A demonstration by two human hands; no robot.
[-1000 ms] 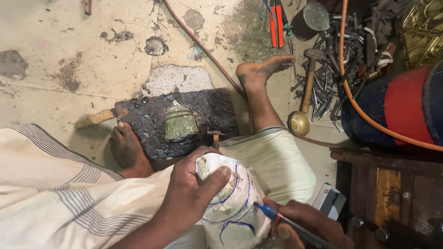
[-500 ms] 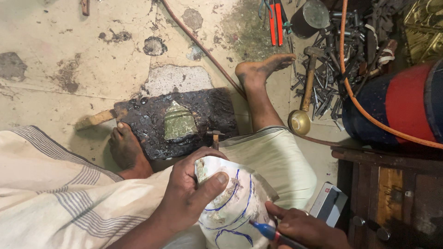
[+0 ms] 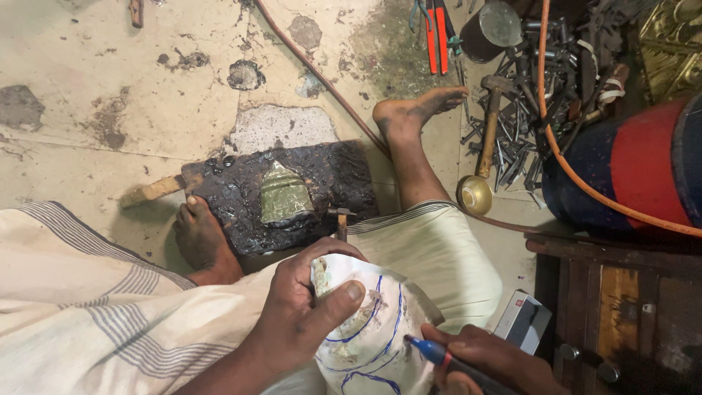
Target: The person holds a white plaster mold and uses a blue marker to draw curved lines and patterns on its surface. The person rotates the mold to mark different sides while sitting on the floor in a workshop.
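I see my left hand (image 3: 300, 322) wrapped around a white rounded piece (image 3: 369, 329) marked with blue lines, thumb pressed on its face, held over my lap. My right hand (image 3: 497, 358) pinches a blue pen (image 3: 439, 355), tip touching the piece. A black pitch block (image 3: 285, 194) with a brass bell shape (image 3: 284, 196) lies on the floor ahead.

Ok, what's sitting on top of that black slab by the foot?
A small greenish bell-shaped metal piece lies bedded in the middle of the black slab. A wooden handle pokes out at the slab's left end. What is beneath the metal piece is covered.
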